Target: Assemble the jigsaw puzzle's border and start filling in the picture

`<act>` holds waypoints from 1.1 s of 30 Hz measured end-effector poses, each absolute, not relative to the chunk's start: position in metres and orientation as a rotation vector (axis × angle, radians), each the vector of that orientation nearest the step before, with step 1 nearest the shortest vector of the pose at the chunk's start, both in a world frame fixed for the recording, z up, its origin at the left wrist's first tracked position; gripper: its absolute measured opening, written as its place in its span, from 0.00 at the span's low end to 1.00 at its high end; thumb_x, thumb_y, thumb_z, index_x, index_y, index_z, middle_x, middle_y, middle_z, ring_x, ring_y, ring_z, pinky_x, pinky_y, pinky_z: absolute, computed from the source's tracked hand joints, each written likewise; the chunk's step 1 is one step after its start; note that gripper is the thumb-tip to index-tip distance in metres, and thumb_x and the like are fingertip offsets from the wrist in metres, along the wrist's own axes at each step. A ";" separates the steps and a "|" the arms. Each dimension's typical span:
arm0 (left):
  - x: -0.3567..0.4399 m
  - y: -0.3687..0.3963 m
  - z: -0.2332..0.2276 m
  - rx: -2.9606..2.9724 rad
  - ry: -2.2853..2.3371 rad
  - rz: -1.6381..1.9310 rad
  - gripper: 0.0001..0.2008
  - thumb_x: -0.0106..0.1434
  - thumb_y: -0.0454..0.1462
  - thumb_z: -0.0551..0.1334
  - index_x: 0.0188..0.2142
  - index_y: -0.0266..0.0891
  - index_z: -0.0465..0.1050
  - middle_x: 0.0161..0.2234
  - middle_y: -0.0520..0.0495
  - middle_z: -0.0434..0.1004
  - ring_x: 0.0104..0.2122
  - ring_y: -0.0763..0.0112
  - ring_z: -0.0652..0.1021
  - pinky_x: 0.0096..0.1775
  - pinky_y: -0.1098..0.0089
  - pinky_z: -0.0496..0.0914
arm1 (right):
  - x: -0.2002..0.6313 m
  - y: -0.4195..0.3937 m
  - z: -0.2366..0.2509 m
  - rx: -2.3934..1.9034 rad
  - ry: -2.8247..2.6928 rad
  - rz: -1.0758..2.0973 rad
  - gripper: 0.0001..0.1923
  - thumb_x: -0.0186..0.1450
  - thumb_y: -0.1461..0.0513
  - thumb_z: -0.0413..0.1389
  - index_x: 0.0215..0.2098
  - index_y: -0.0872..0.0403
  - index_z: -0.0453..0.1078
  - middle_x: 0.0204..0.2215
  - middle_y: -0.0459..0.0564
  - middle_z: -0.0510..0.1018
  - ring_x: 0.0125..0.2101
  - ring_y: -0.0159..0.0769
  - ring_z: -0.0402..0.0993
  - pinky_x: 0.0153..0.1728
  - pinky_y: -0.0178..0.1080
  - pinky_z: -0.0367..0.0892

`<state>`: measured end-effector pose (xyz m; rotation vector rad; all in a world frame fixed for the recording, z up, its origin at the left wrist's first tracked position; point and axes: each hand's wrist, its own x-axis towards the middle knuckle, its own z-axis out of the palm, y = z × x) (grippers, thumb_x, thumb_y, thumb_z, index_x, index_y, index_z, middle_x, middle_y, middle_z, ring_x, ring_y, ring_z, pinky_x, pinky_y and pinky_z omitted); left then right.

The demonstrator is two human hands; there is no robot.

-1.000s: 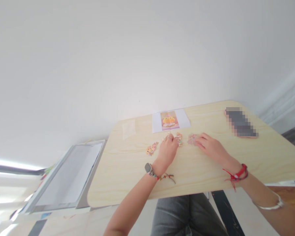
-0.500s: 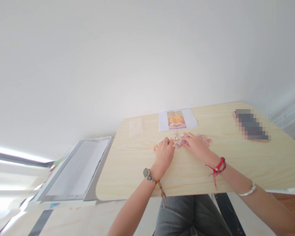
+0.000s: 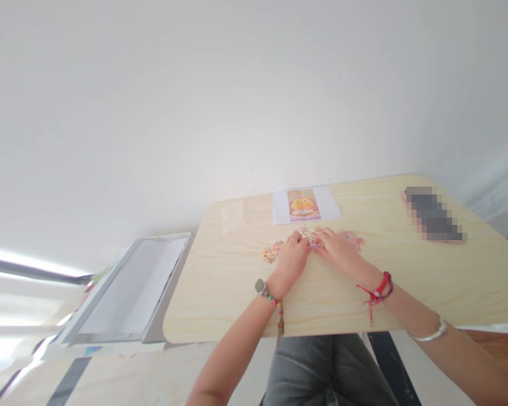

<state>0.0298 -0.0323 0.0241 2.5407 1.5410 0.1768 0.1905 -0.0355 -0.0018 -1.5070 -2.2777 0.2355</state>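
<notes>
Far out to the left of the fingers, off the table [image 3: 237, 304], a grey tray of white paper [image 3: 129, 290] lies on a lower surface. Nearer in, on the pale wooden table, a small clear sheet [image 3: 232, 216] sits up-left of the left hand, and a loose cluster of puzzle pieces [image 3: 272, 252] lies just left of that hand's fingers, apart from them. The left hand [image 3: 291, 260], with a watch and beaded bracelet at its wrist, rests palm down with its fingers curled together onto the middle patch of puzzle pieces [image 3: 310, 233]; whether they pinch a single piece cannot be told. Just beyond both sets of fingers lies a printed picture sheet [image 3: 305, 204] showing an orange figure. The right hand [image 3: 341, 252], a red cord at the wrist, meets the left at the same middle patch, its fingers bent down and touching the pieces; their grip is too small to make out. Just right of those fingers, another pinkish group of pieces [image 3: 353, 241] lies on the table. Well apart to the right, near the far corner, rests a blurred dark flat object [image 3: 434, 214].
</notes>
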 end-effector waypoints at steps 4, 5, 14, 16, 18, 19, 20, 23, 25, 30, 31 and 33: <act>0.024 -0.037 0.024 2.577 1.490 0.197 0.08 0.65 0.35 0.52 0.37 0.38 0.69 0.39 0.45 0.67 0.38 0.66 0.71 0.39 0.68 0.66 | 0.191 -0.044 0.000 -1.510 -2.301 0.257 0.05 0.65 0.62 0.49 0.35 0.55 0.64 0.41 0.57 0.70 0.39 0.42 0.71 0.39 0.45 0.67; 0.023 -0.038 0.023 2.584 1.480 0.192 0.07 0.65 0.34 0.53 0.37 0.38 0.69 0.40 0.45 0.67 0.38 0.67 0.71 0.40 0.68 0.66 | 0.190 -0.047 0.000 -1.513 -2.303 0.269 0.05 0.64 0.61 0.49 0.34 0.54 0.64 0.40 0.56 0.70 0.39 0.42 0.71 0.39 0.44 0.67; 0.019 -0.057 0.018 2.587 1.489 0.093 0.08 0.66 0.34 0.52 0.39 0.39 0.69 0.40 0.44 0.67 0.42 0.67 0.72 0.37 0.71 0.70 | 0.180 -0.069 0.003 -1.482 -2.328 0.381 0.04 0.64 0.63 0.50 0.32 0.54 0.65 0.34 0.51 0.70 0.34 0.38 0.71 0.36 0.40 0.67; 0.019 -0.059 0.019 2.582 1.494 0.077 0.09 0.66 0.34 0.51 0.39 0.38 0.69 0.40 0.44 0.67 0.42 0.66 0.72 0.36 0.71 0.70 | 0.180 -0.071 0.001 -1.462 -2.328 0.400 0.04 0.64 0.64 0.50 0.32 0.54 0.65 0.33 0.51 0.70 0.33 0.38 0.71 0.35 0.40 0.66; 0.018 -0.060 0.022 2.568 1.497 0.062 0.09 0.66 0.34 0.51 0.38 0.38 0.69 0.40 0.44 0.67 0.41 0.66 0.72 0.37 0.71 0.70 | 0.184 -0.072 0.000 -1.436 -2.310 0.415 0.03 0.63 0.65 0.51 0.34 0.54 0.66 0.34 0.51 0.70 0.35 0.38 0.71 0.36 0.40 0.66; 0.018 -0.061 0.024 2.558 1.498 0.058 0.09 0.66 0.34 0.51 0.38 0.38 0.69 0.40 0.44 0.67 0.41 0.67 0.72 0.37 0.70 0.70 | 0.186 -0.072 -0.001 -1.425 -2.295 0.416 0.04 0.62 0.66 0.51 0.35 0.54 0.67 0.35 0.51 0.71 0.36 0.38 0.71 0.37 0.40 0.66; 0.018 -0.061 0.026 2.548 1.497 0.057 0.09 0.66 0.33 0.51 0.38 0.38 0.69 0.40 0.44 0.67 0.41 0.67 0.72 0.38 0.70 0.70 | 0.189 -0.072 -0.001 -1.419 -2.280 0.416 0.05 0.61 0.66 0.52 0.36 0.54 0.67 0.36 0.52 0.71 0.37 0.38 0.71 0.38 0.40 0.66; 0.017 -0.060 0.029 2.525 1.496 0.079 0.08 0.65 0.32 0.51 0.38 0.37 0.69 0.40 0.45 0.67 0.40 0.68 0.72 0.41 0.70 0.69 | 0.195 -0.073 -0.001 -1.415 -2.255 0.419 0.07 0.61 0.68 0.51 0.37 0.55 0.68 0.37 0.52 0.71 0.37 0.38 0.70 0.39 0.40 0.66; 0.017 -0.060 0.030 2.515 1.501 0.105 0.08 0.64 0.31 0.52 0.37 0.37 0.69 0.40 0.45 0.67 0.40 0.69 0.72 0.42 0.69 0.69 | 0.196 -0.073 0.000 -1.420 -2.253 0.419 0.06 0.62 0.67 0.50 0.35 0.55 0.68 0.35 0.51 0.71 0.36 0.38 0.70 0.39 0.40 0.66; 0.019 -0.061 0.032 2.505 1.489 0.165 0.07 0.63 0.31 0.54 0.38 0.38 0.69 0.40 0.45 0.68 0.41 0.68 0.72 0.43 0.69 0.69 | 0.196 -0.075 0.004 -1.395 -2.243 0.389 0.08 0.64 0.65 0.48 0.31 0.54 0.68 0.32 0.50 0.70 0.34 0.36 0.70 0.38 0.39 0.66; 0.020 -0.061 0.033 2.506 1.486 0.172 0.07 0.63 0.32 0.54 0.38 0.37 0.69 0.40 0.45 0.68 0.42 0.68 0.72 0.43 0.69 0.69 | 0.197 -0.075 0.004 -1.387 -2.237 0.382 0.08 0.64 0.65 0.48 0.30 0.54 0.68 0.32 0.50 0.70 0.34 0.36 0.70 0.38 0.39 0.66; 0.024 -0.061 0.034 2.513 1.474 0.170 0.07 0.64 0.32 0.54 0.39 0.37 0.69 0.41 0.44 0.67 0.42 0.68 0.72 0.42 0.69 0.69 | 0.200 -0.074 0.004 -1.376 -2.228 0.371 0.08 0.64 0.65 0.48 0.30 0.54 0.68 0.32 0.50 0.70 0.34 0.36 0.70 0.38 0.40 0.66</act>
